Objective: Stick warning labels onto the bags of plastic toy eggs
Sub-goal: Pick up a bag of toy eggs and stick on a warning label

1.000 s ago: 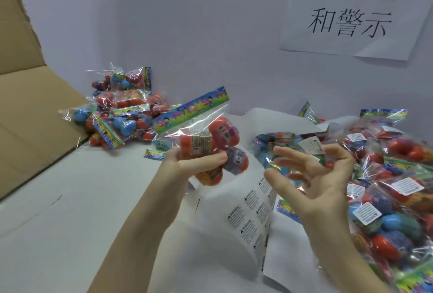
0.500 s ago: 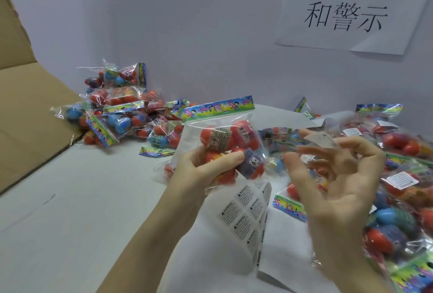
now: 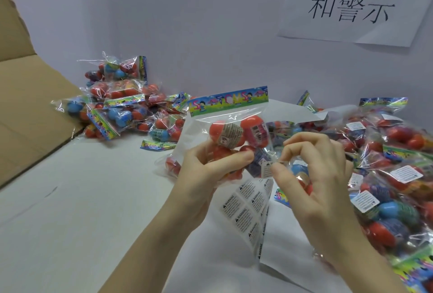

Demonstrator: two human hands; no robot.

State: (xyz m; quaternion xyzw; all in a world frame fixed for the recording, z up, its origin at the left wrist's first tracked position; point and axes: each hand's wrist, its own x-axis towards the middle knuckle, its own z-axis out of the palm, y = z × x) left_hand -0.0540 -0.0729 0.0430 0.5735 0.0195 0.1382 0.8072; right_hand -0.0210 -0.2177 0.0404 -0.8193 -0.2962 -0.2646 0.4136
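My left hand [image 3: 206, 170] grips a clear bag of plastic toy eggs [image 3: 236, 133] with a colourful header card, held upright above the table. My right hand [image 3: 311, 175] pinches a small white warning label [image 3: 266, 168] between thumb and fingertips and holds it against the lower right of the bag. Below the hands hangs a sheet of warning labels [image 3: 248, 210], partly curled.
A pile of egg bags without labels [image 3: 117, 105] lies at the back left by a cardboard box flap [image 3: 30, 109]. Labelled bags [image 3: 393, 175] are heaped on the right. A paper sign [image 3: 351, 6] hangs on the wall. White tabletop [image 3: 82, 199] in front left.
My left hand has turned the bag upright and brought it closer. My right hand has moved left, and its fingers have closed to bring the label onto the bag.
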